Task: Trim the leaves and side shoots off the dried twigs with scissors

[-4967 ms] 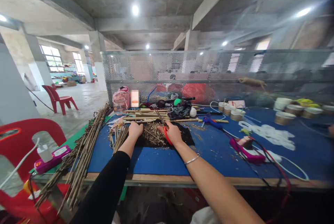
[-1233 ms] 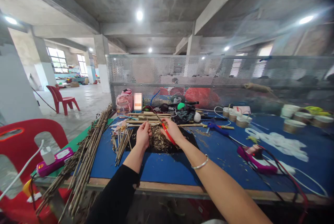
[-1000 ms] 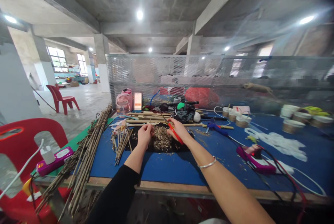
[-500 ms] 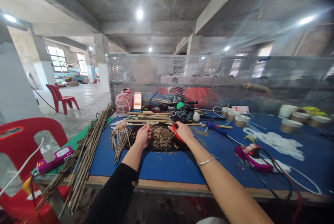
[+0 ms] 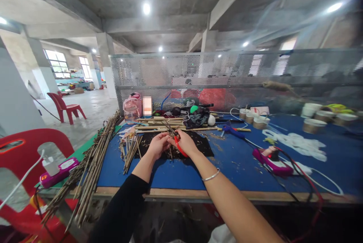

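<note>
My right hand (image 5: 184, 143) is closed round a pair of red-handled scissors (image 5: 177, 145). Their dark blades point up and away, just past the fingers. Beside it, almost touching, my left hand (image 5: 157, 144) has its fingers pinched together; whatever they hold is hidden. Both hands are above a black cloth (image 5: 202, 144) strewn with small chopped plant bits, and they cover most of the pile. Left of the cloth lies a small bunch of short cut sticks (image 5: 131, 154). Longer pale sticks (image 5: 161, 126) lie across the table behind my hands.
A large bundle of long twigs (image 5: 95, 171) hangs over the table's left front edge. Purple power strips sit left (image 5: 61, 171) and right (image 5: 273, 163) with trailing cables. A glue gun (image 5: 234, 136), white coils (image 5: 295, 143) and tubs (image 5: 313, 125) occupy the right. A mesh screen (image 5: 159, 73) stands behind.
My right hand has moved left with the scissors, up to my left hand. The scissor blades now show beyond the fingers, and more black cloth is exposed on the right. The view has shifted slightly.
</note>
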The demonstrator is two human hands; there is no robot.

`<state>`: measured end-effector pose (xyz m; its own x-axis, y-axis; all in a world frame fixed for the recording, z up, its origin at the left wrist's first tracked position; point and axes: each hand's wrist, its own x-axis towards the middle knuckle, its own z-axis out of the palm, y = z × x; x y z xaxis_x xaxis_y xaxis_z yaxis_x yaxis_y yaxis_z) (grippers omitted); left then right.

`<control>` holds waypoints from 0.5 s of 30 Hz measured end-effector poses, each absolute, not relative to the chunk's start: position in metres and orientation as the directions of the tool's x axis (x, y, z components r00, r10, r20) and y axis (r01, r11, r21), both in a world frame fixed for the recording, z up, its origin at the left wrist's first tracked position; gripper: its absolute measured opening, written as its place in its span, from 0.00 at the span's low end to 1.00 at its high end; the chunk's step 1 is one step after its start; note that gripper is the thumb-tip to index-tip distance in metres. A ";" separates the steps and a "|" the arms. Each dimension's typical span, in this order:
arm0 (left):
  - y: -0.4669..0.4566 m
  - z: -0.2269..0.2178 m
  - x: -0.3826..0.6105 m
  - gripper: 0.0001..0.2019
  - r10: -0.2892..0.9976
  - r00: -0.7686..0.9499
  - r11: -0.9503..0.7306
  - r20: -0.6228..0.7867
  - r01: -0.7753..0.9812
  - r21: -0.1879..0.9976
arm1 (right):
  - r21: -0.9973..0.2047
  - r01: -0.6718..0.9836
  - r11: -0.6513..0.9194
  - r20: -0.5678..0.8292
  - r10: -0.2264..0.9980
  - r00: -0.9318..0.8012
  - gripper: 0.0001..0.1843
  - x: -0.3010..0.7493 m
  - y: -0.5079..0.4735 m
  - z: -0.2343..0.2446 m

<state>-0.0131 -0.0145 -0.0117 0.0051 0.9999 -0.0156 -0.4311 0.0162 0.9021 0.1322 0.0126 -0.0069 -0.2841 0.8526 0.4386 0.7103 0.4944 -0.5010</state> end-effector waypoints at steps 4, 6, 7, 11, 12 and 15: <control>-0.013 -0.017 -0.012 0.16 0.999 0.039 0.004 0.011 -0.371 0.929 | -0.486 0.713 0.506 0.447 0.845 -0.295 0.29 0.130 0.012 -0.005; -0.012 -0.019 -0.012 0.17 0.999 0.043 -0.004 0.020 -0.357 0.934 | -0.472 0.718 0.512 0.456 0.838 -0.299 0.30 0.129 0.011 -0.005; -0.012 -0.019 -0.012 0.17 0.999 0.045 -0.009 0.027 -0.356 0.934 | -0.466 0.721 0.513 0.460 0.837 -0.298 0.30 0.128 0.010 -0.004; -0.014 -0.018 -0.010 0.17 0.997 0.061 -0.014 0.039 -0.371 0.929 | -0.472 0.726 0.500 0.451 0.845 -0.289 0.27 0.128 0.005 -0.003; -0.015 -0.018 -0.010 0.17 0.998 0.059 -0.013 0.038 -0.373 0.928 | -0.483 0.720 0.498 0.442 0.849 -0.290 0.26 0.128 0.004 -0.004; -0.016 -0.016 -0.009 0.17 0.998 0.043 -0.016 0.035 -0.374 0.927 | -0.521 0.697 0.493 0.424 0.858 -0.290 0.22 0.127 0.001 -0.005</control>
<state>-0.0089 -0.0158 -0.0161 0.0427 0.9985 0.0345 -0.3741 -0.0160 0.9273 0.1274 0.0010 -0.0046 -0.2904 0.8580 0.4237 0.6967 0.4931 -0.5211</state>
